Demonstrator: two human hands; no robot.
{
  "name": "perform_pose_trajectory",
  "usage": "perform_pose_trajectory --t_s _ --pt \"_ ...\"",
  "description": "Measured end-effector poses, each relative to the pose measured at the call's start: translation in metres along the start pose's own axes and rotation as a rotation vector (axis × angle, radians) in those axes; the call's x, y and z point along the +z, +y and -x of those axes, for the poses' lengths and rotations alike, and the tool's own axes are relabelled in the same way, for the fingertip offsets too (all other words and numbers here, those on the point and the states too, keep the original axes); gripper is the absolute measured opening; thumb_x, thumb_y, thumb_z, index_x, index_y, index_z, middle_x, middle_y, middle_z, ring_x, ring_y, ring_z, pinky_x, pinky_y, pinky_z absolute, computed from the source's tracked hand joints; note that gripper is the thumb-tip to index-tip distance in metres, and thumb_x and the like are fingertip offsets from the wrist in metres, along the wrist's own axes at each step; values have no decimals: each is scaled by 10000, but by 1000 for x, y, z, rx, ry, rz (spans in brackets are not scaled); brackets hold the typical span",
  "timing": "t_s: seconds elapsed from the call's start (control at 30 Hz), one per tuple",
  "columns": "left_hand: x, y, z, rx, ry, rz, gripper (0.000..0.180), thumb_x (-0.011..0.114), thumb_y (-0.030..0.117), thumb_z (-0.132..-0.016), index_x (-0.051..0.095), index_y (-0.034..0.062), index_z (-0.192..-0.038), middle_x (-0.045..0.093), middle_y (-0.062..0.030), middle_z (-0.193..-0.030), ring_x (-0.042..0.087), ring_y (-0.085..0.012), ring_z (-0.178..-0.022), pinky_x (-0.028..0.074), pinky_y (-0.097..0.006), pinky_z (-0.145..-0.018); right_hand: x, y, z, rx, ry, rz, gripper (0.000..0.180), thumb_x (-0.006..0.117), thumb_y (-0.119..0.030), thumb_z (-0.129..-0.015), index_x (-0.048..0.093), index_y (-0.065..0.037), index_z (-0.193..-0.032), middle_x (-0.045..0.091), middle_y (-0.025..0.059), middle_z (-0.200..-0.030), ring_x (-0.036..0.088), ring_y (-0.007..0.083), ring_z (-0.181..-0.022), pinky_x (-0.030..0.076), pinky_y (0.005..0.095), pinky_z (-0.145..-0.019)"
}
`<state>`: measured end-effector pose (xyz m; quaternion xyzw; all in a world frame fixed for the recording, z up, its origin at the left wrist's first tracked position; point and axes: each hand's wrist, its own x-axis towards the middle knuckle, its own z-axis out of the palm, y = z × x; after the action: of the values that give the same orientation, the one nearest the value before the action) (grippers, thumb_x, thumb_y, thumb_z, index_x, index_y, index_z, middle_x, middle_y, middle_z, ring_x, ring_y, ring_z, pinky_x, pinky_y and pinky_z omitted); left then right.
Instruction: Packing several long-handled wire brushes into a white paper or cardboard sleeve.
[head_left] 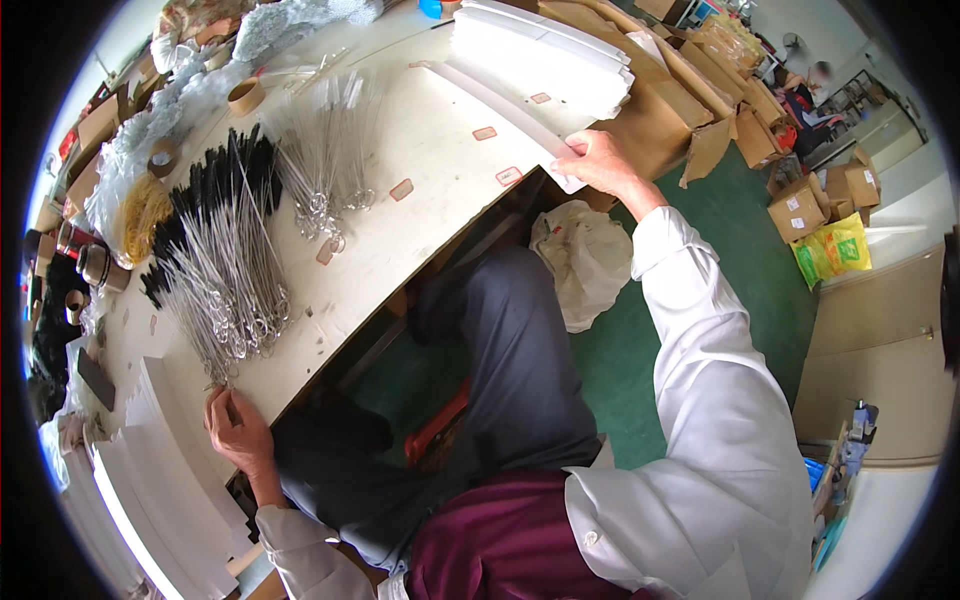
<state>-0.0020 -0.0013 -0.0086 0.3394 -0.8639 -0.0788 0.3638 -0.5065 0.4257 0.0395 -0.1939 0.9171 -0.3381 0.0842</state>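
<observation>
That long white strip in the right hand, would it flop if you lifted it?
Probably a little. The white strip looks long, thin and flat, so its free end would likely sag. It seems light, since the right hand holds one end alone. It might slide easily on the smooth table.

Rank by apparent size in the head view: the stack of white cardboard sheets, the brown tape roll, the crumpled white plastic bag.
1. Stack of white cardboard sheets
2. Crumpled white plastic bag, though it sits nearer the camera
3. Brown tape roll
</observation>
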Motion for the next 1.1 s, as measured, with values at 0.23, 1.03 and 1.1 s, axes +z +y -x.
perform_pose_trajectory --t_s 0.23,1.03,1.1 --pt "5 -5 1 17 3 -1 95 678 68 -902 699 11 -975 734 -183 -1114 684 -387 -1047 522 -458 -963 -7 3 -3 -98 124 -36 541 858 -253 -810 696 50 -1228 743 205 -1145 714 259 -1062 553 360 -940" --pt "-88 173 1 544 -325 144 678 868 168 -720 602 -35 -1309 566 -247 -1420 534 -456 -1311 410 -564 -1136 76 -186 177 -1092 -106 153 626 855 -62 -725 643 -65 -1313 602 119 -1386 598 330 -1277 515 441 -1081" --pt "-76 179 -3 528 -420 86 756 860 209 -748 538 -37 -1387 519 -251 -1469 479 -443 -1368 358 -566 -1174 86 -193 183 -1127 -162 120 614 854 -65 -727 643 -49 -1303 601 126 -1382 597 332 -1279 513 445 -1085"
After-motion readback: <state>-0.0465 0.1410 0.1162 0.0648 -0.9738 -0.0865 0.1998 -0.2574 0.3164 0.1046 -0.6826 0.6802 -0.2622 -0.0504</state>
